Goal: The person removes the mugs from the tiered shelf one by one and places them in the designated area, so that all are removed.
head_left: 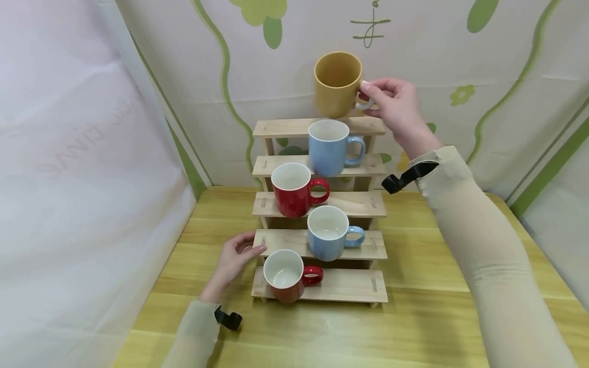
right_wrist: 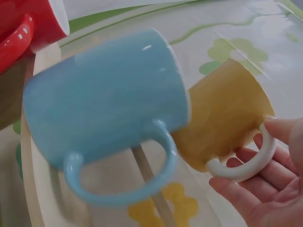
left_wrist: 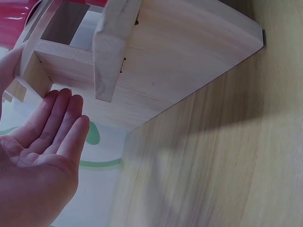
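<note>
My right hand (head_left: 398,110) pinches the white handle of a yellow mug (head_left: 338,84) between thumb and fingers. The mug stands upright at the top step of the wooden stepped rack (head_left: 285,128); whether its base touches the board cannot be told. On the rack's left end, my left hand (head_left: 234,260) grips a lower step, thumb on top and fingers (left_wrist: 61,118) below. A light blue mug (head_left: 327,148) sits on the second step down, a red mug (head_left: 293,190) under that, then a smaller blue mug (head_left: 327,233). The lowest step bears another red mug (head_left: 284,276).
The rack stands on a wood-grain table (head_left: 414,317). Behind it hangs a white cloth (head_left: 428,46) with green and yellow plant prints. Another white cloth (head_left: 78,179) hangs on the left. In the right wrist view, the light blue mug (right_wrist: 109,99) is close to my right hand.
</note>
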`<state>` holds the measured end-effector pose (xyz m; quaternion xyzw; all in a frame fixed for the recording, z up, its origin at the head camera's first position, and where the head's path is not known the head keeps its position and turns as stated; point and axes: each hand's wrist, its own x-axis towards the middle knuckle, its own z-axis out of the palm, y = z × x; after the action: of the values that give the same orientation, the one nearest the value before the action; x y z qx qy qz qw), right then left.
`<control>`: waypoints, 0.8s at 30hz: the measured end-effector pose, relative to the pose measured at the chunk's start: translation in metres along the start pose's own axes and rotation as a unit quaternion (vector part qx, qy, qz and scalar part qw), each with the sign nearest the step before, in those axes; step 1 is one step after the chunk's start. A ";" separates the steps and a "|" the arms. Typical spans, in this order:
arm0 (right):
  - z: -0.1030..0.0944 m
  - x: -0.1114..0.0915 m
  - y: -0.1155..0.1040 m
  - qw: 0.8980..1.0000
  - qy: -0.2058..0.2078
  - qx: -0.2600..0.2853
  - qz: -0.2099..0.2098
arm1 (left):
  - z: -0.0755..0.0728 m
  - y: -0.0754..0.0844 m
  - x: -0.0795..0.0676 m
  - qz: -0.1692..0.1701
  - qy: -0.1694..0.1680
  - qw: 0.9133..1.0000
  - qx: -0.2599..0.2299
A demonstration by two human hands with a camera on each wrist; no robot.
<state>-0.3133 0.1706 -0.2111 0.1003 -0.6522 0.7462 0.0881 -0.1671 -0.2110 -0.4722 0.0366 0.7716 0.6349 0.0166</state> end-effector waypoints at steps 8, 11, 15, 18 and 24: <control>-0.028 -0.012 -0.012 1.000 0.013 -0.006 -0.009 | -0.003 0.001 0.000 0.000 0.000 1.000 0.005; -0.038 -0.018 -0.014 1.000 0.018 -0.001 -0.024 | -0.003 0.000 0.001 0.002 0.000 1.000 0.002; -0.052 -0.028 -0.016 0.999 0.026 0.013 -0.038 | -0.002 0.001 0.001 0.005 0.000 1.000 -0.011; -0.062 -0.035 -0.017 0.998 0.038 0.022 -0.038 | -0.002 0.003 0.001 0.008 -0.002 1.000 -0.016; -0.082 -0.050 -0.015 0.996 0.069 0.046 -0.041 | -0.002 0.002 -0.001 0.004 -0.003 1.000 -0.016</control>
<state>-0.2642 0.2539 -0.2204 0.0786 -0.6047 0.7765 0.1587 -0.1659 -0.2130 -0.4700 0.0411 0.7610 0.6472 0.0171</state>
